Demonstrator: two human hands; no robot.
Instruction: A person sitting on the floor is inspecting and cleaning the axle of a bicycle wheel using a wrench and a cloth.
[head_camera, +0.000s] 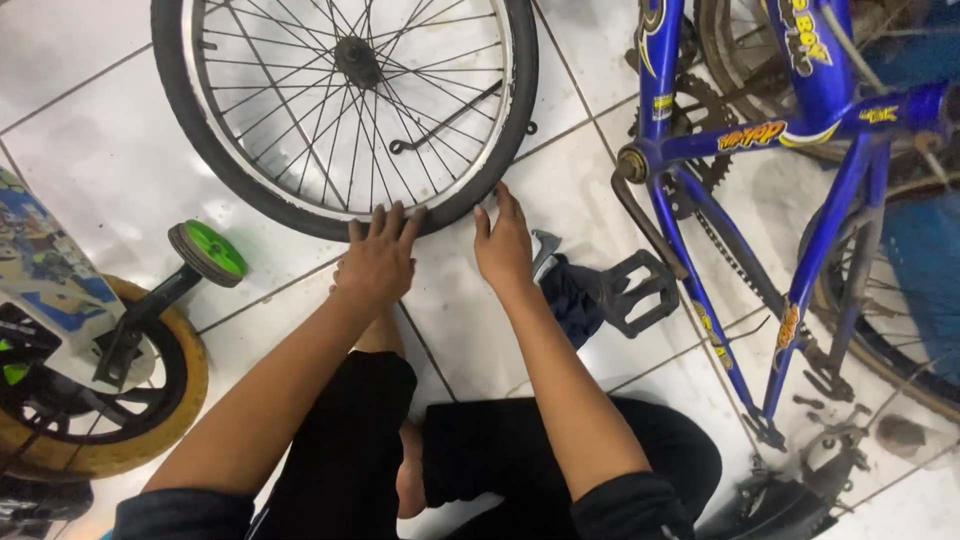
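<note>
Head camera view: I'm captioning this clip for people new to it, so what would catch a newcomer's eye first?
A detached spoked bicycle wheel with a black rubber tyre lies on the white tiled floor at top centre, with the left hand and right hand pressing on its near edge. To the right lies a blue metal bicycle frame with a black pedal; at far left is a small bike's tan tyre and green-hubbed training wheel.

To your right you have a blue metal bicycle frame, its toothed chainring and black plastic pedal lying on the white tiled floor. At your left, a small bike's yellow-tyred wheel with a green-and-grey training wheel beside it.
</note>
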